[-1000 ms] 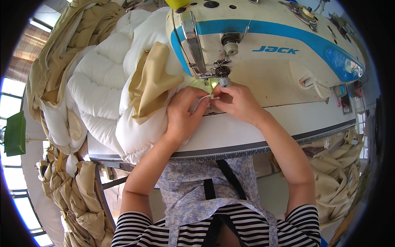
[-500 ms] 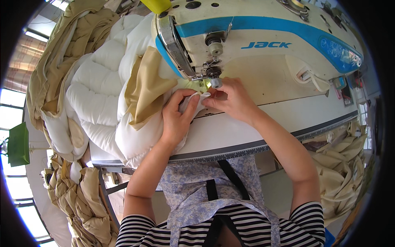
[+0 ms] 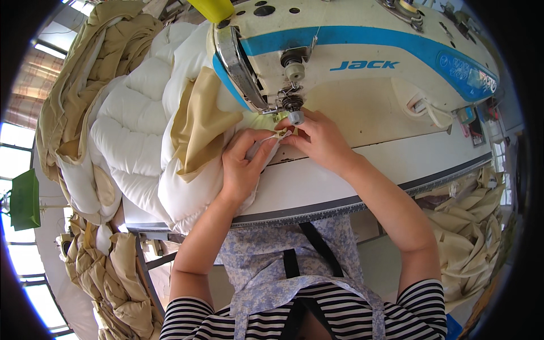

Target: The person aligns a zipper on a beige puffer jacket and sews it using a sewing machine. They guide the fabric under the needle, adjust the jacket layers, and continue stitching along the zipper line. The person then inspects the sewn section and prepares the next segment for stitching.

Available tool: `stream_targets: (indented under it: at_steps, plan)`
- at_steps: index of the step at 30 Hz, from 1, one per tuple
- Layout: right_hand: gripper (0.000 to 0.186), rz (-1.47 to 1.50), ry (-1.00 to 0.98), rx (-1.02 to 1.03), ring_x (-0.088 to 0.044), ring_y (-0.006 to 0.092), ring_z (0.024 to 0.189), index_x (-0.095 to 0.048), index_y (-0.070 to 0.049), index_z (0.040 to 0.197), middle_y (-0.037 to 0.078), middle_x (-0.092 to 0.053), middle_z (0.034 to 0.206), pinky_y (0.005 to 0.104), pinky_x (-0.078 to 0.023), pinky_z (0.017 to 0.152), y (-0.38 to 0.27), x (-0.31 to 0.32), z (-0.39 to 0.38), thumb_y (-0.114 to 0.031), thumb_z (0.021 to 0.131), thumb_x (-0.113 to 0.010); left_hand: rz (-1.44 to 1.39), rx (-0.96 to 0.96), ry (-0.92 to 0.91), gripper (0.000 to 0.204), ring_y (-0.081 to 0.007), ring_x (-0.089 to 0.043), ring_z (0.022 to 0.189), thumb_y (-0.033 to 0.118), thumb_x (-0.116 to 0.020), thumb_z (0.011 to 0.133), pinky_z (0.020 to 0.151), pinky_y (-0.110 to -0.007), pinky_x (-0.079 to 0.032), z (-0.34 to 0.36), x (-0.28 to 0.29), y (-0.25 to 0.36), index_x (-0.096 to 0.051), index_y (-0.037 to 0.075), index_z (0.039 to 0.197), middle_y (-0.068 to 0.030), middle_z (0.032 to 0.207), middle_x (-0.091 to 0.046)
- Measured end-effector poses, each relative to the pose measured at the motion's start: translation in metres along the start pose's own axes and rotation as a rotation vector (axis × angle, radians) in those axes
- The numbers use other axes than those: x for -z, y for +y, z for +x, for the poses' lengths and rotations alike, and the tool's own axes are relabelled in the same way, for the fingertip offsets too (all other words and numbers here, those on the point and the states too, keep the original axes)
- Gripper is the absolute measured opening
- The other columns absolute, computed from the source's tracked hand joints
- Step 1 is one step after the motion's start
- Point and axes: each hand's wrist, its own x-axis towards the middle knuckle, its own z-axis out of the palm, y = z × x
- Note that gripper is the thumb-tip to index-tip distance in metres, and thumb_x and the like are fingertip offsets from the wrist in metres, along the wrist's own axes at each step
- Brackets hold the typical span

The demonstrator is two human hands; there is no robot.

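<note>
Both my hands are at the needle end of a white and blue sewing machine (image 3: 351, 39). My left hand (image 3: 243, 161) pinches the edge of a white padded garment (image 3: 190, 195), with thumb and index finger closed on the cloth. Against it, my right hand (image 3: 320, 139) is closed on the same edge, its fingertips just below the machine's tension knob. A small bit of tan shows in the fold between the fingertips. The needle and presser foot are mostly hidden behind the machine head and my fingers. A tan fabric panel (image 3: 201, 122) lies over the padding beside my left hand.
More puffy white and tan garment (image 3: 130, 113) is heaped on the left of the table. A ruler strip (image 3: 300, 214) runs along the front edge. Tan fabric piles lie low at the left (image 3: 116, 272) and right (image 3: 467, 238). A green box-shaped thing (image 3: 25, 199) is at far left.
The white cloth edge between my fingertips has turned, and a bit of tan now shows in it. My right fingers have shifted slightly; my left hand stays nearly in place.
</note>
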Motion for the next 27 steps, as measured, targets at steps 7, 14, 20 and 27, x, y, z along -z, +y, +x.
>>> stream_targets:
  at_steps: [7,14,20,27]
  plan:
    - [0.017,-0.18,-0.016,0.122,-0.061,0.0265,0.086,-0.067,-0.011,0.091,0.002,-0.062,0.094,0.0386,-0.049,0.076,-0.002,0.011,-0.001,-0.014,0.077,-0.077,0.273,-0.241,-0.033,0.029,-0.0256,-0.063,0.095,0.003,-0.078,0.079,0.083,-0.036,-0.051,0.003,0.0,0.0,-0.067,0.005,0.105,-0.0069,0.104,-0.069]
    - [0.013,-0.377,-0.097,0.522,-0.062,0.0193,0.089,-0.067,-0.009,0.089,0.001,-0.064,0.095,0.0341,-0.05,0.079,0.003,0.018,-0.006,-0.008,0.077,-0.071,0.636,-0.692,-0.194,0.035,-0.0248,-0.063,0.104,0.008,-0.074,0.069,0.085,-0.04,-0.049,0.006,0.016,-0.009,-0.069,0.009,0.104,-0.003,0.112,-0.067]
    - [0.01,-0.394,-0.169,0.605,-0.064,0.0173,0.091,-0.068,-0.008,0.087,0.001,-0.067,0.095,0.0327,-0.051,0.08,0.004,0.019,-0.011,-0.009,0.077,-0.069,0.632,-0.728,-0.248,0.034,-0.0267,-0.062,0.116,0.011,-0.068,0.074,0.095,-0.043,-0.05,0.0,0.021,-0.01,-0.07,0.008,0.108,-0.0059,0.117,-0.066]
    - [0.011,-0.498,-0.158,0.633,-0.064,0.0164,0.091,-0.069,-0.009,0.089,0.0,-0.067,0.094,0.0326,-0.051,0.081,0.006,0.02,-0.005,-0.009,0.078,-0.068,0.622,-0.734,-0.213,0.034,-0.0262,-0.063,0.113,0.011,-0.067,0.076,0.095,-0.045,-0.049,0.003,0.02,-0.018,-0.07,0.008,0.11,-0.0065,0.113,-0.067]
